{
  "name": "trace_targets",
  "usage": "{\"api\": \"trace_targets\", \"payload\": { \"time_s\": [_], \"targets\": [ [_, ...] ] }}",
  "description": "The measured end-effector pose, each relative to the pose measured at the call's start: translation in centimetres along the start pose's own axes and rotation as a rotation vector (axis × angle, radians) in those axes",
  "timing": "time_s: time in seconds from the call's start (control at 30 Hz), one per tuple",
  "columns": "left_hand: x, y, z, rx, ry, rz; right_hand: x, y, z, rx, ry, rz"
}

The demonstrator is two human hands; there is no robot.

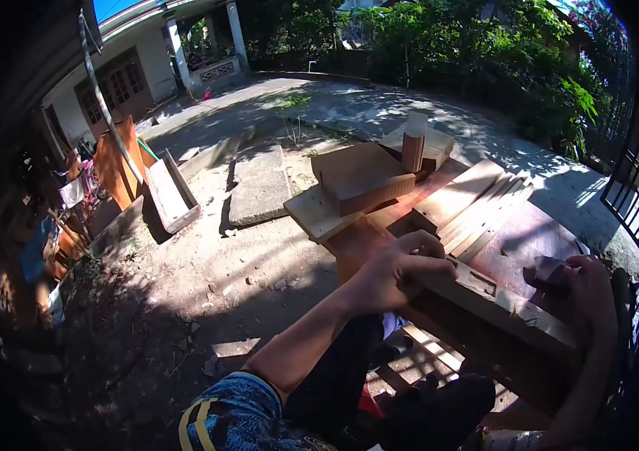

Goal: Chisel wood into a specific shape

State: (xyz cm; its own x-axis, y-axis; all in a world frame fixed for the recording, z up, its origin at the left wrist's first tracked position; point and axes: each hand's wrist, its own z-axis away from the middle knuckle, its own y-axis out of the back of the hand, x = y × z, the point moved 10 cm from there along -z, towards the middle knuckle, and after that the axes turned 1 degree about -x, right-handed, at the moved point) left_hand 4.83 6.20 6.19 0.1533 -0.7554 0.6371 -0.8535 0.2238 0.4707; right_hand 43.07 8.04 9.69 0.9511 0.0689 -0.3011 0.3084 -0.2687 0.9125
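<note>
A thick wooden beam (519, 319) with a rectangular slot cut in its top face lies across in front of me, at the near side of a reddish table (541, 229). My left hand (406, 270) is closed over the beam's left end, fingers bent on its top. Toward the beam's right end, my right hand (594, 289) pinches a small dark, flat-sided piece (547, 272), raised a little over the wood. I cannot make out what kind of piece it is. Part of the right hand is in shadow.
Several thin wooden strips (488, 207) lie side by side on the table, beyond the beam. Behind them are a big wooden block (364, 177) and a short upright block (413, 143). A concrete slab (259, 188) lies on the ground at left; a metal gate (635, 188) stands at right.
</note>
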Motion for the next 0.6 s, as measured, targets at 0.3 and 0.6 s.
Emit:
{"api": "trace_targets", "payload": {
  "time_s": [0.3, 0.6],
  "targets": [
    [0.1, 0.1, 0.3, 0.013, 0.002, 0.025, -2.8, -0.2, 0.5, 0.059, 0.201, 0.067],
    [0.3, 0.4, -0.1, 0.099, -0.067, -0.076, -12.6, -2.7, 3.5, -0.278, 0.442, -0.383]
  ]
}}
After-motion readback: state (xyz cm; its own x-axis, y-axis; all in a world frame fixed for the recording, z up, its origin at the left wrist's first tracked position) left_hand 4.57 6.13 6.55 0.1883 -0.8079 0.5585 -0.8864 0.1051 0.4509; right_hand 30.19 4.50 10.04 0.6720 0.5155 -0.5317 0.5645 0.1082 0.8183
